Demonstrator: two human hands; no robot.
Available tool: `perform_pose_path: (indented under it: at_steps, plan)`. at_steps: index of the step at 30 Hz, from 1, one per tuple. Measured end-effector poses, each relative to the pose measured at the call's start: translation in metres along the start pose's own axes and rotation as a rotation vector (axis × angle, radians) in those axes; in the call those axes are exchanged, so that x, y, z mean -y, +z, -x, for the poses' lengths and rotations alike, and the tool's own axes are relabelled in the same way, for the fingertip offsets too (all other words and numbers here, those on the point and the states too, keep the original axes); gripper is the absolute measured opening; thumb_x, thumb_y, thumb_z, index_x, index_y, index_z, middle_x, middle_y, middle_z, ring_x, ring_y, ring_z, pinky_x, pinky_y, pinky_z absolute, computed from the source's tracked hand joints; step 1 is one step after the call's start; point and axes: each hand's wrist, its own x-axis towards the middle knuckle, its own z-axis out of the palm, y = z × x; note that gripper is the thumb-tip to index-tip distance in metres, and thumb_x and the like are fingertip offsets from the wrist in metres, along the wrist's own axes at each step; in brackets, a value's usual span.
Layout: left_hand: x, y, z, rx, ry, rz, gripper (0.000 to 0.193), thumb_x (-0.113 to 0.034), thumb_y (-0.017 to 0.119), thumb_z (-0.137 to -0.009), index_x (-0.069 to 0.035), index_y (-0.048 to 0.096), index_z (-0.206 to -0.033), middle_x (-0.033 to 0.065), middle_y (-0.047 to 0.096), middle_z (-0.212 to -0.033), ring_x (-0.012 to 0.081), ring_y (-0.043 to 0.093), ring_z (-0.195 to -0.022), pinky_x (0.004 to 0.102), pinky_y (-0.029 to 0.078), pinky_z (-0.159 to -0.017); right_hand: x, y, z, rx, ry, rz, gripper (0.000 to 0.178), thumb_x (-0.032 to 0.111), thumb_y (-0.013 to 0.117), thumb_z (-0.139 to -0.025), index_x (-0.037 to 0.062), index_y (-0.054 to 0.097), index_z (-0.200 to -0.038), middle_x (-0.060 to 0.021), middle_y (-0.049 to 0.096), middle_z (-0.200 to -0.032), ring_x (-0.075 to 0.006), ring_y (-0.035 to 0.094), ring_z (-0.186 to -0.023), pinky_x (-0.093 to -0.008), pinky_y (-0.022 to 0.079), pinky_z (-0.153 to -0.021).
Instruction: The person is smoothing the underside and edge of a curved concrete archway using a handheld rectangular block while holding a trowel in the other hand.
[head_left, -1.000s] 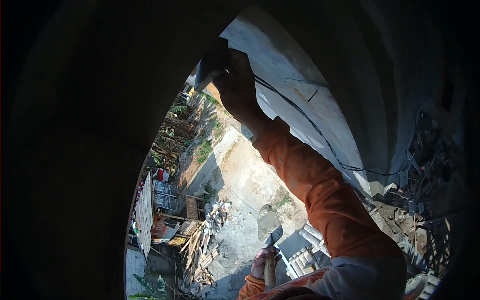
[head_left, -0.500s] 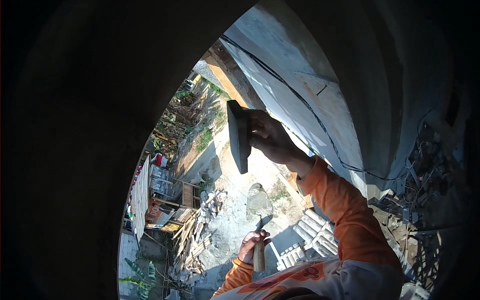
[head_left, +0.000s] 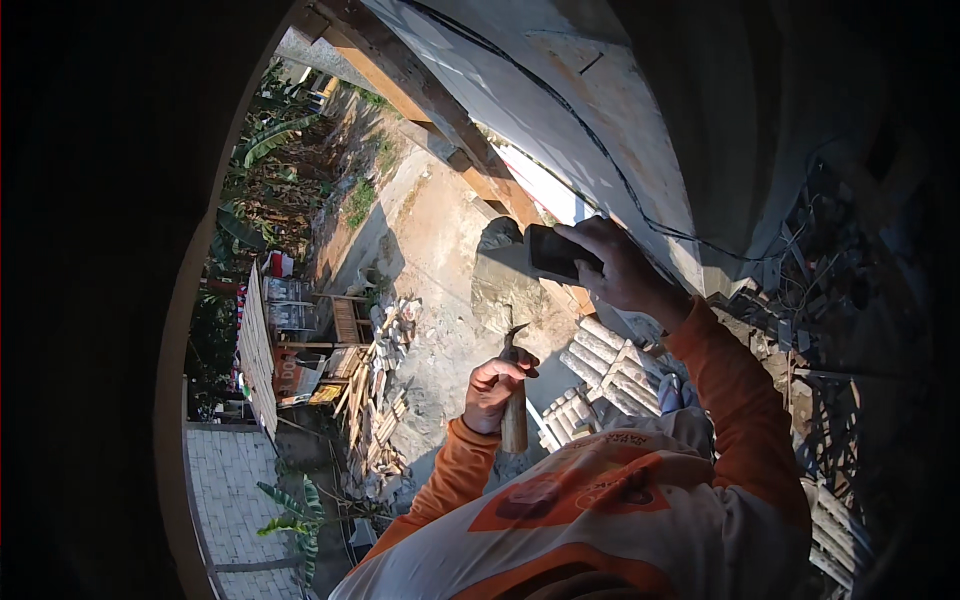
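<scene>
My left hand is wrapped round the wooden handle of a trowel. Its broad blade points away from me, and a dark grey lump of mortar sits at its far end. In my right hand is a dark, flat plastering float, gripped from behind. The float is close to the right edge of the trowel blade; whether they touch I cannot tell. Both sleeves are orange.
A pale wall rises at the right, with a black cable strung along it. Beside it runs a timber beam. Below lie pale round poles, a wood pile and a shack roof.
The float has come down and tilted, from high up to beside the trowel blade. My left hand has risen in the picture with the trowel. The view has also shifted.
</scene>
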Motion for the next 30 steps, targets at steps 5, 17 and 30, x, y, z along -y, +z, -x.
perform_pose_path:
  at_steps: [5,17,30]
  plan:
    - [0.003,-0.002,-0.010,0.026,-0.026,-0.044,0.014,0.003,0.050,-0.086,-0.005,0.062,-0.087,0.0108,0.057,-0.105,0.0207,0.054,-0.101,0.0347,0.041,-0.090,0.006,0.000,-0.003,0.158,0.024,0.175,0.046,0.006,0.058,-0.072,0.0049,0.056,-0.117,-0.0144,0.057,-0.098,-0.0312,0.055,-0.093,-0.0390,0.043,-0.082]
    - [0.027,-0.020,0.004,-0.036,-0.042,0.084,0.013,-0.005,0.050,-0.090,-0.006,0.062,-0.094,0.0114,0.058,-0.110,0.0280,0.055,-0.108,0.0430,0.044,-0.091,0.053,-0.096,-0.148,-0.672,-0.158,-0.090,0.044,0.010,0.061,-0.082,0.0037,0.049,-0.124,-0.0180,0.057,-0.109,-0.0289,0.059,-0.098,-0.0377,0.049,-0.081]
    - [0.029,-0.026,0.009,-0.107,-0.047,0.133,0.017,0.001,0.048,-0.086,-0.004,0.062,-0.094,0.0143,0.059,-0.110,0.0309,0.054,-0.109,0.0448,0.044,-0.092,0.084,-0.139,-0.264,-1.053,-0.445,0.360,0.043,0.013,0.062,-0.077,0.0044,0.053,-0.118,-0.0199,0.056,-0.108,-0.0362,0.055,-0.099,-0.0427,0.043,-0.087]
